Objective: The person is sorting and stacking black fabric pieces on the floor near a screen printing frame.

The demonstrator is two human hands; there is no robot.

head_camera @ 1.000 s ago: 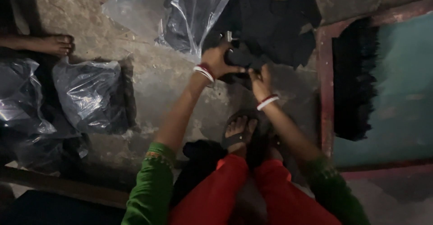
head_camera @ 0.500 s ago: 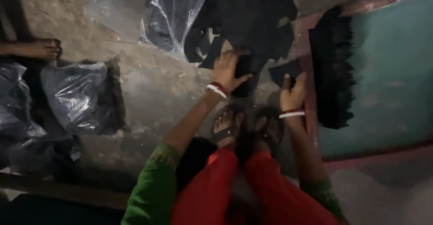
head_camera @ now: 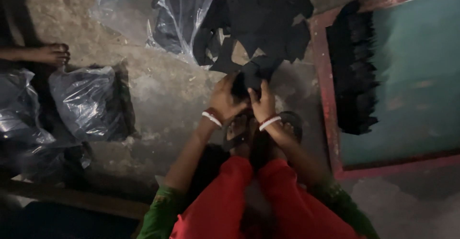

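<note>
My left hand (head_camera: 225, 97) and my right hand (head_camera: 262, 101) meet over my sandalled feet (head_camera: 239, 131) and both grip one small black cut piece (head_camera: 251, 73) of fabric-like material. Just beyond it a loose pile of black pieces (head_camera: 268, 23) lies spread on the concrete floor. Both wrists carry white and red bangles. My red trousers and green sleeves fill the bottom of the view.
A neat stack of black pieces (head_camera: 352, 66) rests on a teal board with a red frame (head_camera: 326, 100) at right. Clear plastic bags (head_camera: 91, 105) of dark pieces lie at left and one at top (head_camera: 177, 18). Another person's bare foot (head_camera: 50, 54) is at far left.
My hands were apart, left flat on the pile and right by the board. They have come together in front of my feet, holding a black piece between them.
</note>
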